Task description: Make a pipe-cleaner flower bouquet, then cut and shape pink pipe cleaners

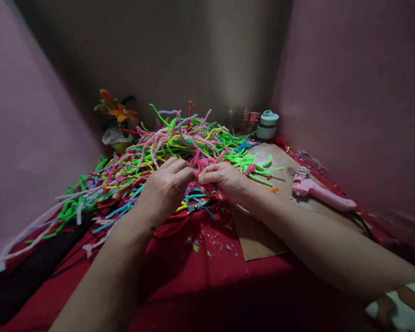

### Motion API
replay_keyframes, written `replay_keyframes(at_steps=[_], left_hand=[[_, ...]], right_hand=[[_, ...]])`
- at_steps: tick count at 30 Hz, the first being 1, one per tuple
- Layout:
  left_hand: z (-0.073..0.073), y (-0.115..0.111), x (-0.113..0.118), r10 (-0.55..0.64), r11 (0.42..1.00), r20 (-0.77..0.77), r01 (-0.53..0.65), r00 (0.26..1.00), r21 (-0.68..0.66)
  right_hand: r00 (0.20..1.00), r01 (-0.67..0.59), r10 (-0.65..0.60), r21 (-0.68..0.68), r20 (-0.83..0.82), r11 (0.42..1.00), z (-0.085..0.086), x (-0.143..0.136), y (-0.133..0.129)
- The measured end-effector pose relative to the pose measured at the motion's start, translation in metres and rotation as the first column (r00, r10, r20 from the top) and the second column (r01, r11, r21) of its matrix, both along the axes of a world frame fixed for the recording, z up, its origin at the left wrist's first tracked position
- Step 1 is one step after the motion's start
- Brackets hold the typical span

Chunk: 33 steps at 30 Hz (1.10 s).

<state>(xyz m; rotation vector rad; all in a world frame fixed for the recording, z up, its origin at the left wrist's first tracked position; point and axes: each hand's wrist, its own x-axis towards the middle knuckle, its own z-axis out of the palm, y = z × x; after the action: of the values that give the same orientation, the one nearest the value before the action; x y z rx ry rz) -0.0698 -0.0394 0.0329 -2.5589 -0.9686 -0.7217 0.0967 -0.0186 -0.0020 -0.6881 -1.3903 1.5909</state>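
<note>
A hot pink pipe cleaner piece (202,164) is pinched between my two hands at the centre. My left hand (171,177) closes on its left side, fingertips together. From the right, my right hand (221,177) pinches the same piece; its exact shape is partly hidden by the fingers. Just behind both hands rises a large tangled heap of pipe cleaners (169,140) in pink, green, yellow and lilac. Scissors (198,206) with red handles lie below the hands, partly covered by my left wrist.
A pink glue gun (318,192) rests on a cardboard sheet (263,240) at right. Behind stands a teal-lidded bottle (268,124). Orange flowers (122,113) in a pot (119,140) are at back left. Fuzz scraps dot the red cloth (200,272); a black strip (31,276) lies left.
</note>
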Motion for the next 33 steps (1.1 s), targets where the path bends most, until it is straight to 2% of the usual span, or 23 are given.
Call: replay_keyframes(at_steps=[2, 4, 6, 7, 8, 10, 12, 13, 14, 15, 16, 17, 18, 20, 21, 22, 23, 24, 26, 29, 31, 33], left_hand=[[0.001, -0.003, 0.001, 0.044, 0.997, -0.013, -0.045, 0.999, -0.068], [0.002, -0.006, 0.003, 0.108, 0.977, 0.053, -0.096, 0.993, -0.190], [0.003, -0.006, 0.005, 0.194, 0.905, 0.186, -0.103, 0.963, -0.413], [0.003, -0.005, 0.006, 0.257, 0.830, 0.267, -0.071, 0.929, -0.553], [0.003, -0.004, 0.006, 0.341, 0.727, 0.349, -0.009, 0.873, -0.687], [0.002, 0.000, 0.005, 0.513, 0.464, 0.462, 0.220, 0.723, -0.858], [0.000, 0.004, 0.004, 0.627, 0.188, 0.486, 0.487, 0.609, -0.853], [0.000, 0.005, 0.004, 0.654, 0.073, 0.484, 0.588, 0.581, -0.805], [0.000, 0.006, 0.004, 0.664, -0.014, 0.487, 0.661, 0.567, -0.750], [0.001, 0.006, 0.005, 0.665, -0.062, 0.498, 0.705, 0.557, -0.706], [0.003, 0.005, 0.005, 0.663, -0.054, 0.520, 0.727, 0.538, -0.684], [0.005, 0.003, 0.006, 0.655, 0.012, 0.555, 0.728, 0.512, -0.685], [0.007, 0.000, 0.006, 0.632, 0.126, 0.607, 0.709, 0.481, -0.694], [0.012, -0.005, 0.006, 0.524, 0.418, 0.724, 0.605, 0.448, -0.678], [0.014, -0.007, 0.006, 0.443, 0.551, 0.770, 0.537, 0.460, -0.638], [0.015, -0.009, 0.005, 0.352, 0.654, 0.796, 0.479, 0.493, -0.586], [0.016, -0.010, 0.003, 0.259, 0.723, 0.796, 0.436, 0.547, -0.535], [0.017, -0.011, 0.002, 0.174, 0.772, 0.775, 0.404, 0.607, -0.490], [0.017, -0.011, 0.000, 0.047, 0.849, 0.697, 0.340, 0.715, -0.405], [0.017, -0.011, -0.001, -0.003, 0.930, 0.592, 0.220, 0.806, -0.295], [0.017, -0.011, 0.000, 0.057, 0.938, 0.567, 0.151, 0.822, -0.313], [0.016, -0.011, 0.001, 0.182, 0.874, 0.558, 0.126, 0.810, -0.469]], right_hand=[[0.995, 0.033, -0.038, 0.053, 0.091, 0.998, 0.004, 0.001, -0.002], [0.972, 0.071, -0.100, 0.139, 0.215, 0.988, 0.006, 0.000, -0.004], [0.915, 0.111, -0.218, 0.307, 0.340, 0.945, 0.007, -0.001, -0.008], [0.872, 0.125, -0.303, 0.424, 0.385, 0.897, 0.008, -0.001, -0.010], [0.823, 0.126, -0.396, 0.549, 0.407, 0.826, 0.007, -0.002, -0.013], [0.733, 0.087, -0.572, 0.782, 0.369, 0.617, 0.007, -0.003, -0.017], [0.674, 0.009, -0.688, 0.928, 0.268, 0.371, 0.007, -0.003, -0.021], [0.660, -0.024, -0.721, 0.964, 0.213, 0.263, 0.007, -0.003, -0.022], [0.654, -0.043, -0.739, 0.983, 0.164, 0.181, 0.007, -0.003, -0.022], [0.658, -0.036, -0.742, 0.990, 0.126, 0.136, 0.007, -0.003, -0.023], [0.672, 0.005, -0.735, 0.991, 0.097, 0.135, 0.008, -0.003, -0.023], [0.693, 0.077, -0.717, 0.981, 0.076, 0.178, 0.009, -0.003, -0.023], [0.724, 0.164, -0.687, 0.951, 0.065, 0.263, 0.009, -0.003, -0.024], [0.816, 0.308, -0.576, 0.801, 0.056, 0.514, 0.011, -0.004, -0.024], [0.867, 0.331, -0.496, 0.690, 0.046, 0.643, 0.013, -0.004, -0.024], [0.912, 0.319, -0.409, 0.578, 0.028, 0.752, 0.014, -0.003, -0.023], [0.946, 0.284, -0.325, 0.480, 0.003, 0.830, 0.015, -0.003, -0.023], [0.966, 0.244, -0.256, 0.404, -0.025, 0.881, 0.016, -0.003, -0.023], [0.984, 0.178, -0.168, 0.320, -0.058, 0.931, 0.018, -0.002, -0.022], [0.988, 0.153, -0.151, 0.302, -0.030, 0.941, 0.019, -0.003, -0.023], [0.982, 0.168, -0.186, 0.340, 0.021, 0.925, 0.019, -0.004, -0.025], [0.954, 0.211, -0.285, 0.465, 0.094, 0.860, 0.018, -0.004, -0.028]])
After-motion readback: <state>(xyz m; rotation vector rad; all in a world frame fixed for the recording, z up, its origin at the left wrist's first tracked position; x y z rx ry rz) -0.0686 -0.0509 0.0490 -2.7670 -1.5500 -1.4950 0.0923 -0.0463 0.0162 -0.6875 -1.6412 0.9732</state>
